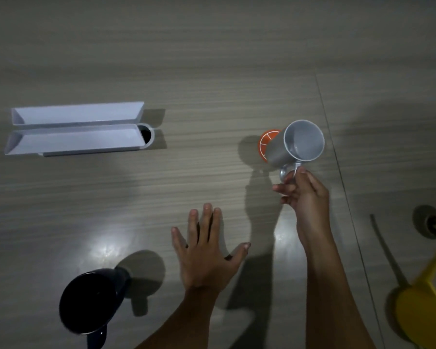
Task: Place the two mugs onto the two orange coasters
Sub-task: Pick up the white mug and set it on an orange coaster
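My right hand (303, 192) grips the handle of a white mug (296, 144), held over an orange coaster (264, 142) at centre right. The mug hides most of that coaster, and I cannot tell whether its base touches it. A dark blue mug (88, 302) stands on the table at the lower left, with its handle pointing toward me. My left hand (207, 250) lies flat on the table between the two mugs, fingers spread, holding nothing. I see no second orange coaster.
A white two-trough holder (76, 129) lies at the left, with a dark round opening at its right end. A yellow plastic object (428, 306) sits at the lower right edge. A seam in the wooden tabletop (342, 172) runs just right of the white mug.
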Demonstrator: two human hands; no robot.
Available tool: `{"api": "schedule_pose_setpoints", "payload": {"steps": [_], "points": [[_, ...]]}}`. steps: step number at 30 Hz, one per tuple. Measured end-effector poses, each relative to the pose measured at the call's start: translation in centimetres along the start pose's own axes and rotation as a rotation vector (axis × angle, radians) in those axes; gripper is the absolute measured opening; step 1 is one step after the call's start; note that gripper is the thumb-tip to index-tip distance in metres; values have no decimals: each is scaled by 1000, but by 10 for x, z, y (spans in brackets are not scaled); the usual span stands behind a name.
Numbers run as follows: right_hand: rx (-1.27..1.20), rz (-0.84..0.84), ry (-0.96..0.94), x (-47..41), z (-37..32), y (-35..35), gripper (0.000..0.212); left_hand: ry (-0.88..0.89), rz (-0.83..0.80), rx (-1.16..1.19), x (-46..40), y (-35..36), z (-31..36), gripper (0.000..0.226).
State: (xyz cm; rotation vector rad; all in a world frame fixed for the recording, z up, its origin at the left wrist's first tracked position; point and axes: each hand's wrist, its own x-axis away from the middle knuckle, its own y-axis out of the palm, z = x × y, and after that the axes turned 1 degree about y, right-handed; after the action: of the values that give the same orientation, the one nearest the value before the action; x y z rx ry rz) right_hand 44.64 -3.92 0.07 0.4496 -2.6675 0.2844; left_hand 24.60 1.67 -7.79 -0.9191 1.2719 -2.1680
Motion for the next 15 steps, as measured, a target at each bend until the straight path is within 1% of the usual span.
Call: {"api": "schedule_pose_setpoints", "payload": {"steps": [15], "points": [[20, 6, -13, -34, 9, 11, 32, -15, 25, 27, -1, 2, 1, 98]]}}
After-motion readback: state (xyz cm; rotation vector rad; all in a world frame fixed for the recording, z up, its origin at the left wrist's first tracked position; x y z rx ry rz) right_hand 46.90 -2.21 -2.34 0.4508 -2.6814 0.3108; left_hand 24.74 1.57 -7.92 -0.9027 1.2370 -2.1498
